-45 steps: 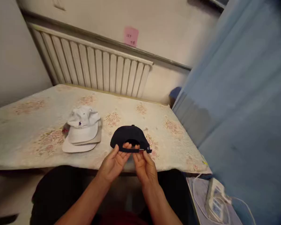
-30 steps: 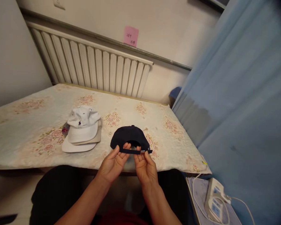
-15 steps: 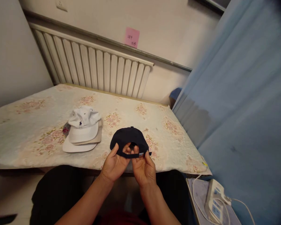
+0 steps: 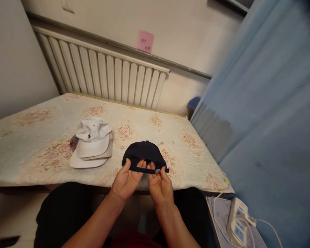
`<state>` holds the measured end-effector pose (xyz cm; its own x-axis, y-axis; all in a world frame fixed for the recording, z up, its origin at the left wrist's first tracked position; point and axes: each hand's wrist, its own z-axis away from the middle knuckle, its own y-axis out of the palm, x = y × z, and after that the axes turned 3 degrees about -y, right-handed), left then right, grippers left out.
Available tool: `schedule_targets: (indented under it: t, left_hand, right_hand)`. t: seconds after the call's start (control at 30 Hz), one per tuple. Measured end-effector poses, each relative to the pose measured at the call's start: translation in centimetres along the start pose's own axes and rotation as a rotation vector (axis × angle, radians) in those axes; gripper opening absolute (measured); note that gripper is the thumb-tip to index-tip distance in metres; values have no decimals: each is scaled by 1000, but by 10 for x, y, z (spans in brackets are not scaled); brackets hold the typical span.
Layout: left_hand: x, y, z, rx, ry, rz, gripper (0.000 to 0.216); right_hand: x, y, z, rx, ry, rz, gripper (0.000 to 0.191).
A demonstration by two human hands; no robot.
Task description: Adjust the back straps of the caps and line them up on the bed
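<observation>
A dark navy cap (image 4: 144, 153) sits near the front edge of a table covered in a floral cloth (image 4: 36, 151), its back opening turned toward me. My left hand (image 4: 126, 181) pinches the cap's rear adjustment strap from the left. My right hand (image 4: 160, 186) pinches the same strap near its small metal buckle on the right. Both hands have thumb and fingers closed on the strap. To the left lies a stack of light caps (image 4: 91, 144), a white one on top with a small dark logo.
A white radiator (image 4: 105, 77) runs along the wall behind the table, with a pink note (image 4: 145, 41) above it. A blue curtain (image 4: 268, 113) hangs on the right. A white power strip with cables (image 4: 238, 220) lies low right.
My fingers have shifted slightly along the strap and the cap has settled a little lower and nearer. The stack of light caps has not moved.
</observation>
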<state>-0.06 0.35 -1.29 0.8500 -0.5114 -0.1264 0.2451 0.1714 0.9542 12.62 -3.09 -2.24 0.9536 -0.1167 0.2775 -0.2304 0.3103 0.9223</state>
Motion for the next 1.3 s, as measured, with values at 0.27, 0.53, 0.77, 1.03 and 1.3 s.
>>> schedule_targets:
  t: [0.27,0.53,0.77,1.03,1.3]
  left_hand:
    - [-5,-3,3,46,36,19,37]
    - [4,-11,2,23,-35,17,36]
    - [5,-9,2,39,12,44,37]
    - [-3,-14,0,180,65,88,38]
    - [-8,-14,0,302,91,116,40]
  right_hand:
    - [1,6,9,61,40,32,17]
    - [3,1,7,131,62,46,24]
    - [8,2,3,47,20,20,25]
    - [8,1,2,64,-5,26,22]
    - [10,0,5,143,-9,94,23]
